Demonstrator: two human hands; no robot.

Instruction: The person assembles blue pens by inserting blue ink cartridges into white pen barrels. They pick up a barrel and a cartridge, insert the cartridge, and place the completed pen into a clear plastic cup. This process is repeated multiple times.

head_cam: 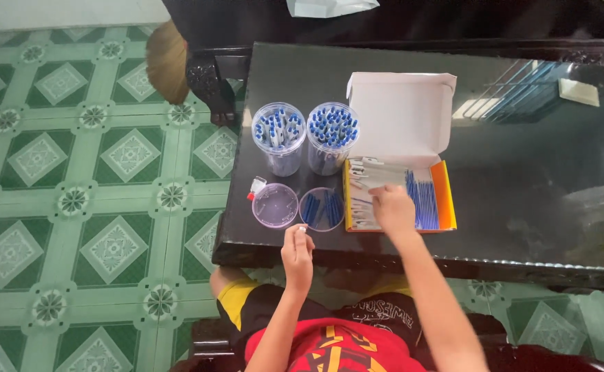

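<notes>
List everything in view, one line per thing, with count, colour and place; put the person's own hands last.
pen tubs: two, clear plastic, packed upright with blue-and-white pens, side by side at the table's left end.
tub lids: two, clear, lying flat in front of the tubs; the right one has blue refills on it.
small cap piece: one, white and red, left of the lids.
open box: one, white flap raised, orange-yellow tray, holding pen parts and blue refills.
table: one, dark glossy top.
floor: green-and-white patterned tiles, left.
broom head: one, tan, upper left.
left hand: grip on a small white piece at the table's near edge.
right hand: reaching into the box tray.
</notes>
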